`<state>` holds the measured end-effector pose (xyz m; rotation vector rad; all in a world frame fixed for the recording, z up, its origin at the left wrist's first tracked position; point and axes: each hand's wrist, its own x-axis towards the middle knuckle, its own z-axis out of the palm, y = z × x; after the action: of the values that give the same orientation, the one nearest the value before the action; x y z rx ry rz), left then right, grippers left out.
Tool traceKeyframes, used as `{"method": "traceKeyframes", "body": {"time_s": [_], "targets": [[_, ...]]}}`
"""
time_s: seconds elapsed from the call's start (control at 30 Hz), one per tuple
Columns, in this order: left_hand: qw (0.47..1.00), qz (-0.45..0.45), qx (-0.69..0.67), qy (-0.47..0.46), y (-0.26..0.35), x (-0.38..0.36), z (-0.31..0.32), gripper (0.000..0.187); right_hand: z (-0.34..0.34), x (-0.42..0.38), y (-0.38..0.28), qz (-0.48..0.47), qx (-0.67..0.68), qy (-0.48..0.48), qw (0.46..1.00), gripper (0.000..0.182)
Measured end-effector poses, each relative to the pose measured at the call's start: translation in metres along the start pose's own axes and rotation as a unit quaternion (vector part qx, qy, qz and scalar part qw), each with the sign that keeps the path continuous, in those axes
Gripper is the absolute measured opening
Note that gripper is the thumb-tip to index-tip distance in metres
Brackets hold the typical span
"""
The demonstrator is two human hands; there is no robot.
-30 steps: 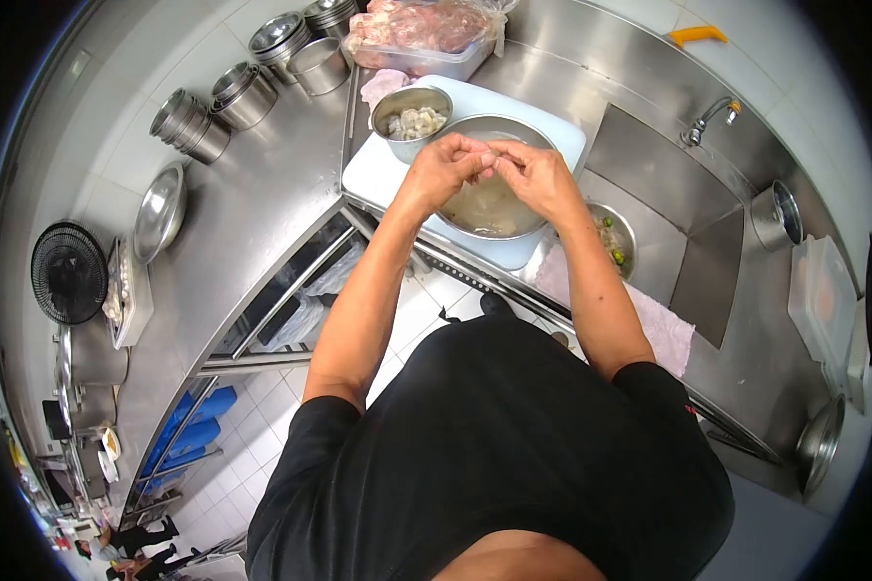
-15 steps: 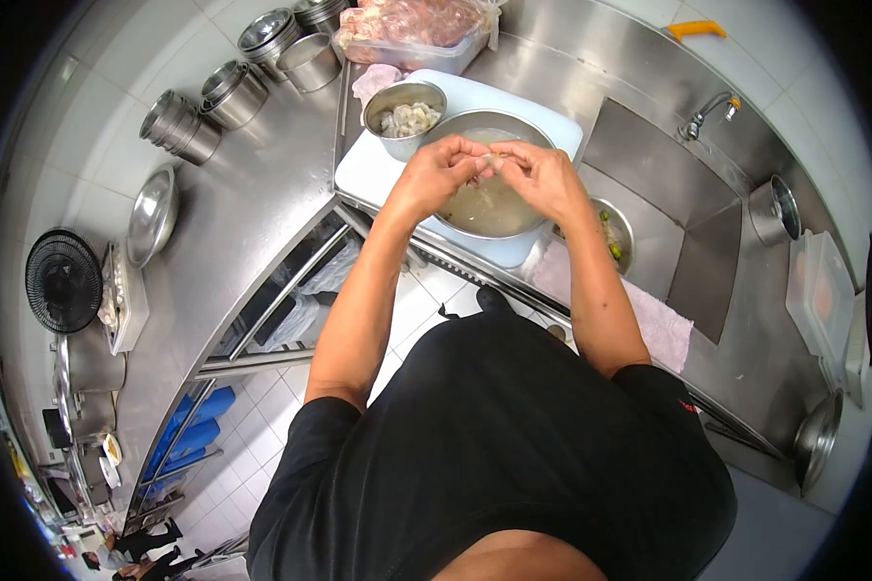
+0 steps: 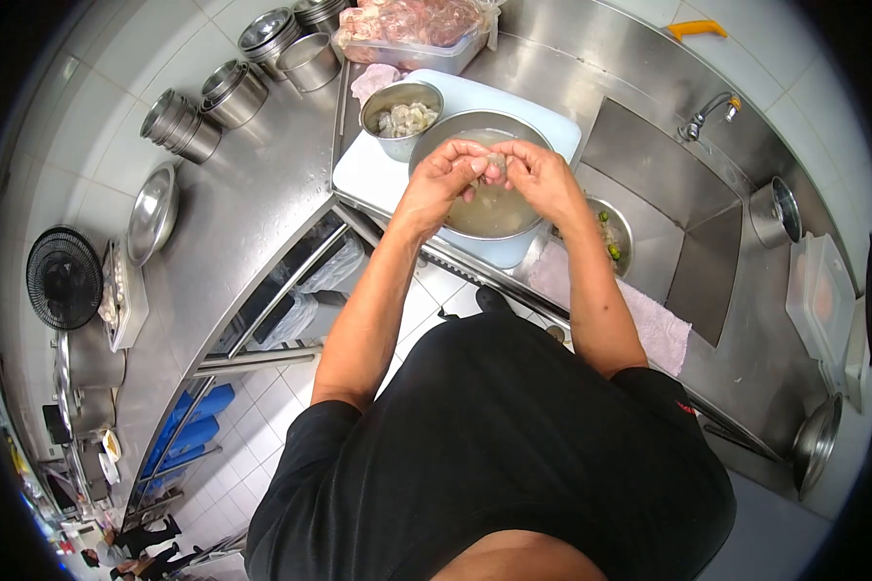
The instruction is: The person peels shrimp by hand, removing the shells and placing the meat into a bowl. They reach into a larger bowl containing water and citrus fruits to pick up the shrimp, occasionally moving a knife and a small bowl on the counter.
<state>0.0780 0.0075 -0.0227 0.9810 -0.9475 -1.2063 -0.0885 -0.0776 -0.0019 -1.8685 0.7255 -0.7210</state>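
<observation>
Both hands meet above a large steel bowl [image 3: 494,117] of cloudy water with pale pieces in it. Between the fingertips is a small greyish shrimp [image 3: 496,163], partly covered by the fingers. My left hand [image 3: 444,184] pinches it from the left, fingers curled. From the other side my right hand [image 3: 545,182] grips it between thumb and fingers. A smaller steel pot [image 3: 397,148] beside the bowl holds a pile of peeled shrimp [image 3: 407,119]. Both vessels stand on a pale blue-white cutting board [image 3: 373,174].
Right of the board is a steel sink [image 3: 654,155] with a faucet [image 3: 709,116]; a colander [image 3: 622,232] with green bits sits there. A pink towel [image 3: 654,324] drapes over the front edge. Bagged raw meat [image 3: 412,24] stands behind. Stacked steel pots [image 3: 233,97] line the left counter.
The hands have shifted slightly, and the shrimp between the fingertips now shows as a rounder grey piece. The bowl, pot and board sit nearly as before.
</observation>
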Motion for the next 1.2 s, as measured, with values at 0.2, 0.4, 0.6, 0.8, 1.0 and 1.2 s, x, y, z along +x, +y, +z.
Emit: {"method": "traceKeyframes", "body": {"time_s": [0.2,0.4,0.6,0.8,1.0,1.2], "targets": [[0.982,0.012,-0.179,0.056,-0.017,-0.001,0.011,0.036,0.015,0.004,0.024,-0.074,0.015,0.046,0.996,0.023],[0.981,-0.007,0.188,0.050,-0.004,-0.008,0.016,0.041,0.007,-0.001,0.022,-0.115,-0.115,0.080,0.983,0.015],[0.952,0.044,0.268,0.139,-0.002,-0.007,0.022,0.033,0.014,-0.010,0.012,-0.105,-0.118,0.110,0.981,0.017],[0.991,-0.030,-0.011,0.130,-0.001,-0.007,0.018,0.024,0.016,-0.019,0.000,-0.017,-0.051,0.010,0.999,0.024],[0.989,-0.046,-0.099,0.104,0.000,-0.006,0.022,0.026,0.016,-0.022,0.009,-0.062,-0.150,0.035,0.986,0.020],[0.963,0.073,0.160,0.202,0.021,0.037,-0.020,0.029,-0.022,-0.044,0.019,-0.043,-0.057,0.142,0.987,0.020]]}}
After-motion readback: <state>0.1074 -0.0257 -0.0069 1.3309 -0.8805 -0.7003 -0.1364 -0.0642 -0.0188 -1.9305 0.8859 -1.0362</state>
